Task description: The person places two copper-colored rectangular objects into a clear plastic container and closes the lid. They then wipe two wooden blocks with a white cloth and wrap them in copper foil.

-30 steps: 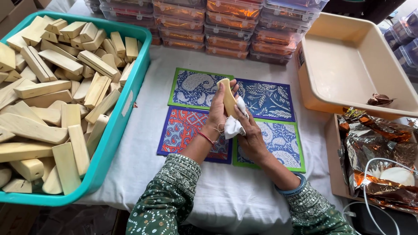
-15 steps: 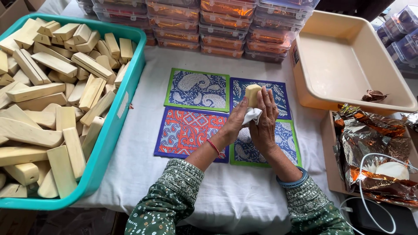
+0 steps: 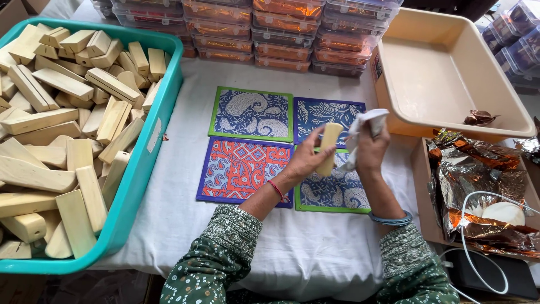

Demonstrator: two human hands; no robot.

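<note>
Wooden piece: a pale, smooth block [image 3: 328,147], longer than wide, held nearly upright above the printed mats. It reads as light, rigid and dry; not fragile, though the sanded faces may slip under a loose pinch.
Where to hold: across the narrow faces near the lower half, as the fingers have it now; the upper end stays free.
Left hand: the left hand [image 3: 304,160] is closed round the lower part of the block, thumb on the near face, fingers curled behind. A red thread sits at the wrist.
Right hand: the right hand [image 3: 368,151] is lifted just beside the block, fingers bunched shut on a white cloth [image 3: 365,123]. The cloth is soft and limp; one corner stands above the fingertips, another trails down past the palm towards the block. Whether that corner touches the wood, cannot tell.
Below the fingers: four patterned mats [image 3: 251,114], blue and red-orange with green or purple borders, lying flat on a white tablecloth [image 3: 185,191].
Beyond the left hand: a teal bin [image 3: 147,151] heaped with similar wooden pieces.
Beyond the right hand: a cream tray [image 3: 444,73] with one brown wrapper inside; crumpled foil bags [image 3: 484,186] nearer.
Past the fingertips: stacked clear boxes [image 3: 281,34].
</note>
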